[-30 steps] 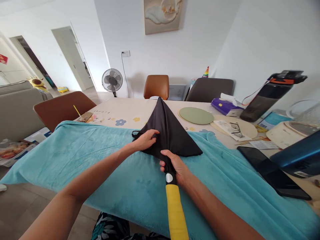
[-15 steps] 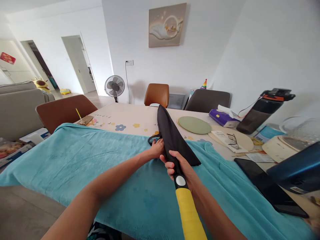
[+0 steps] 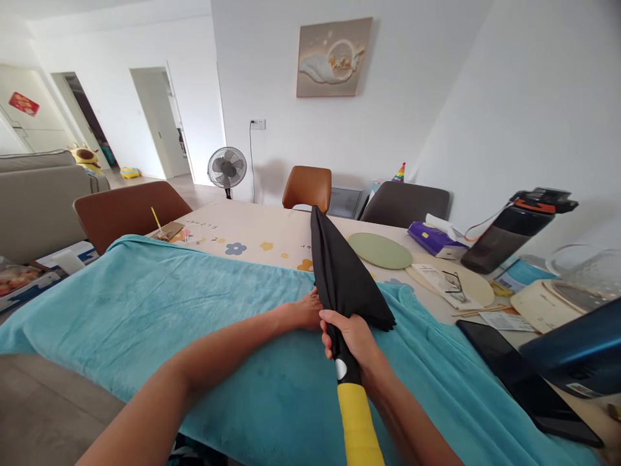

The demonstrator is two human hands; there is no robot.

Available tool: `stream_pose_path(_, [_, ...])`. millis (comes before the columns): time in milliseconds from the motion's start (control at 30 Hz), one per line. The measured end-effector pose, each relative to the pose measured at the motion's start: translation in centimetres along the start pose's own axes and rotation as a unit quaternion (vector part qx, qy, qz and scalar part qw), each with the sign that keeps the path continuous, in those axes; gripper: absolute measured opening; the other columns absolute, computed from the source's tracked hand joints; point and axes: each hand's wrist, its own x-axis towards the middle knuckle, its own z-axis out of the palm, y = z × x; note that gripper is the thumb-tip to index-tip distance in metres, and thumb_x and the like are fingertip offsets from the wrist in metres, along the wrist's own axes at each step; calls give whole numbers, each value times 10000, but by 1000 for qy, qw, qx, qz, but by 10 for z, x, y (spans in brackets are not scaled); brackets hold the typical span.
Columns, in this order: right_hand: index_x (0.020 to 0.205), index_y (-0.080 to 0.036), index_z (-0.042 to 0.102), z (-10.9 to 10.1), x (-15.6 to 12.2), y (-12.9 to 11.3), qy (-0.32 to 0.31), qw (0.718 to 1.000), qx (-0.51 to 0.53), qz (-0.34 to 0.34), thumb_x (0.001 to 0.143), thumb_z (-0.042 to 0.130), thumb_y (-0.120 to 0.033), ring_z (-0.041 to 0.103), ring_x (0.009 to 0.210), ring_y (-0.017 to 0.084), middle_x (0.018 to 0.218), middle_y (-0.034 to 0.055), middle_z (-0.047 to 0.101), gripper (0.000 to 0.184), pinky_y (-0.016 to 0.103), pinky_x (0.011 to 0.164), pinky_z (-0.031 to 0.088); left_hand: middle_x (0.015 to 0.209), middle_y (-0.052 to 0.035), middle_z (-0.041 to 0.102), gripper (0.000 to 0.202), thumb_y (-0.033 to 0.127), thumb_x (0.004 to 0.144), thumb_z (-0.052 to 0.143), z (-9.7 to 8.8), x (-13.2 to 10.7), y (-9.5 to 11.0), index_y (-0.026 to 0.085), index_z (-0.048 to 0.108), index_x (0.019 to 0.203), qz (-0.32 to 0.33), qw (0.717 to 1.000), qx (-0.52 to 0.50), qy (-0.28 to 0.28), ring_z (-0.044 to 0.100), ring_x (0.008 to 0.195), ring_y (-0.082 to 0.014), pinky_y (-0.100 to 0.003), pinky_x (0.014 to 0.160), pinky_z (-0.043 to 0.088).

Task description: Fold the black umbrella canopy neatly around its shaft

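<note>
A folded umbrella with a black canopy (image 3: 342, 272) and a yellow-wrapped handle (image 3: 358, 421) points away from me over a turquoise blanket (image 3: 204, 291). My right hand (image 3: 352, 336) is closed round the lower end of the canopy, just above a pale round button (image 3: 341, 369) on the shaft. My left hand (image 3: 308, 310) is at the canopy's left side, low over the blanket. Its fingers are mostly hidden behind the black cloth, so their grip does not show.
The flower-print table (image 3: 257, 226) stretches beyond the blanket. On the right are a green placemat (image 3: 381, 250), eyeglasses (image 3: 454, 282), a purple tissue pack (image 3: 434, 239), a dark bottle (image 3: 509, 226), a black tablet (image 3: 524, 382) and a blue cylinder (image 3: 577, 356). Chairs and a fan (image 3: 227, 168) stand behind.
The black strap loop by my left hand has gone out of sight. My left hand is now further behind the canopy. The umbrella has turned slightly, its button now facing left.
</note>
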Motion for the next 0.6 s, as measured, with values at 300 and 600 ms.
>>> stream_pose_path(300, [477, -148, 484, 8, 9, 7, 62, 995, -72, 9, 670, 596, -256, 438, 281, 120, 349, 15, 469, 247, 232, 270, 385, 985, -136, 604, 316, 322, 832, 351, -43, 5, -21, 107, 548, 954, -238, 941, -196, 138, 593, 810, -199, -373, 732, 499])
stream_pose_path(600, [564, -134, 516, 10, 7, 8, -22, 999, -43, 18, 675, 613, -286, 482, 375, 129, 423, 3, 483, 211, 251, 333, 434, 974, -116, 630, 411, 382, 607, 697, -32, 25, -8, 108, 590, 895, -313, 828, -451, 113, 596, 837, -206, -299, 680, 513])
